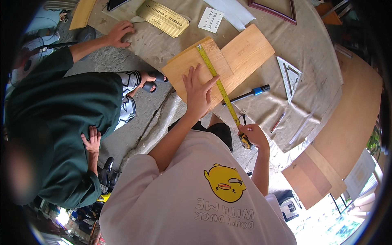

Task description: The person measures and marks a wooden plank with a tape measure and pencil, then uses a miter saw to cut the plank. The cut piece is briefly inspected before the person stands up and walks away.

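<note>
Two overlapping light wooden boards (255,49) lie on the cloth-covered bench. A yellow tape (224,92) runs diagonally across them, from near the upper edge of the front board down to its black and yellow case (245,140). My left hand (197,92) rests on the front board with fingers spread and thumb touching the tape. My right hand (255,134) is closed on the case off the boards' lower end. Beside the boards lie a black tool with a blue band (257,90), a white triangular square (289,77) and a pen (277,122).
A co-worker (65,114) in dark green stands at the left, one hand on the bench (306,32). A gold plaque (162,18), a white card (210,19) and a dark red frame (271,10) lie at the back. Large plywood sheets (343,114) are at the right.
</note>
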`<action>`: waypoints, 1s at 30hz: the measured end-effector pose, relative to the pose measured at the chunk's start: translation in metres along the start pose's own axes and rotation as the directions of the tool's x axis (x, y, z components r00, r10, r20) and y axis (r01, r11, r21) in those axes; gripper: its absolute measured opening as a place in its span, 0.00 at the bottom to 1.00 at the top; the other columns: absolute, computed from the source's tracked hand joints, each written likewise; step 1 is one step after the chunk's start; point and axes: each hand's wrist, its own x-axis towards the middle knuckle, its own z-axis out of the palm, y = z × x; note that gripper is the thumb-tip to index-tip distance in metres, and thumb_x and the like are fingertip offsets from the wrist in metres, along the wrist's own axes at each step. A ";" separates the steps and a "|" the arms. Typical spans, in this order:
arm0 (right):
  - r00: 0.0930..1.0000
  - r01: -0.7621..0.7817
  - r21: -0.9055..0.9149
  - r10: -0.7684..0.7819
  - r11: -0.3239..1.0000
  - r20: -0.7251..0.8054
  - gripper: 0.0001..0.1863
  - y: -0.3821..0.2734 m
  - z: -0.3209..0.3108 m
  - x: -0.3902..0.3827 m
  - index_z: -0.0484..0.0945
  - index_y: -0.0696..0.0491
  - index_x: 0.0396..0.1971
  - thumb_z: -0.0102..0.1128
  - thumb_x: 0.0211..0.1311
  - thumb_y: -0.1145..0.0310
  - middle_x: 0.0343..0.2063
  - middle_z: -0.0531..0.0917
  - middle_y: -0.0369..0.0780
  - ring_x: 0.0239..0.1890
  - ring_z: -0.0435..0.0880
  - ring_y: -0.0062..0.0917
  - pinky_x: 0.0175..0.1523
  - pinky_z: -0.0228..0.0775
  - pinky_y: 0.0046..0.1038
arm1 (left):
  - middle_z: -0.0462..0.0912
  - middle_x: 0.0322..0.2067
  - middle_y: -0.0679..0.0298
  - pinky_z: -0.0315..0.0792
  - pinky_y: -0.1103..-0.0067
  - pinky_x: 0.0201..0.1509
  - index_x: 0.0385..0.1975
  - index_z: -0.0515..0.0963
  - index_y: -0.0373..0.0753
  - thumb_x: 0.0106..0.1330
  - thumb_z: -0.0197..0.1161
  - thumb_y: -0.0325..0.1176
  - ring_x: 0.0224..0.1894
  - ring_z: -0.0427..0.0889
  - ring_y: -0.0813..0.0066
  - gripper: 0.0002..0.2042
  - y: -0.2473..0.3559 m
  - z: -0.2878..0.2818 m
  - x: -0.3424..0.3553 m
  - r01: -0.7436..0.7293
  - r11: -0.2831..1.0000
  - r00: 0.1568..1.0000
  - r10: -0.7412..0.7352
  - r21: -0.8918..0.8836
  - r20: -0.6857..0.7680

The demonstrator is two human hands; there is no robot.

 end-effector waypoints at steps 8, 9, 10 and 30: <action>1.000 -0.021 -0.005 0.021 1.000 -0.010 0.21 0.000 0.003 0.000 0.88 0.57 0.28 0.61 0.64 0.51 0.19 0.84 0.41 0.22 0.78 0.23 0.33 0.70 0.28 | 0.52 0.73 0.50 0.38 0.37 0.71 0.60 0.77 0.63 0.59 0.62 0.22 0.74 0.47 0.39 0.30 0.005 0.001 -0.002 0.010 0.995 1.000 -0.013 0.095 0.024; 1.000 -0.024 -0.011 0.024 1.000 -0.010 0.21 0.000 0.003 -0.001 0.88 0.57 0.28 0.61 0.64 0.51 0.19 0.84 0.41 0.22 0.78 0.23 0.33 0.70 0.27 | 0.51 0.73 0.49 0.38 0.36 0.70 0.60 0.77 0.63 0.58 0.62 0.21 0.74 0.47 0.39 0.30 0.007 0.002 -0.003 0.014 0.991 0.999 -0.018 0.131 0.031; 1.000 -0.022 -0.018 0.021 1.000 -0.017 0.21 -0.001 0.002 -0.001 0.88 0.57 0.28 0.61 0.64 0.51 0.19 0.84 0.41 0.22 0.78 0.23 0.33 0.70 0.27 | 0.51 0.73 0.49 0.38 0.35 0.70 0.61 0.77 0.62 0.58 0.62 0.20 0.74 0.46 0.38 0.31 0.010 0.002 -0.003 0.024 0.990 0.999 -0.028 0.141 0.026; 1.000 0.021 0.022 -0.021 1.000 -0.003 0.21 -0.011 0.000 -0.005 0.86 0.60 0.27 0.62 0.67 0.55 0.19 0.81 0.36 0.22 0.74 0.18 0.31 0.67 0.24 | 0.50 0.72 0.46 0.38 0.33 0.68 0.61 0.74 0.58 0.54 0.62 0.20 0.75 0.44 0.38 0.32 0.015 0.007 -0.003 0.028 0.973 1.000 -0.029 0.229 0.004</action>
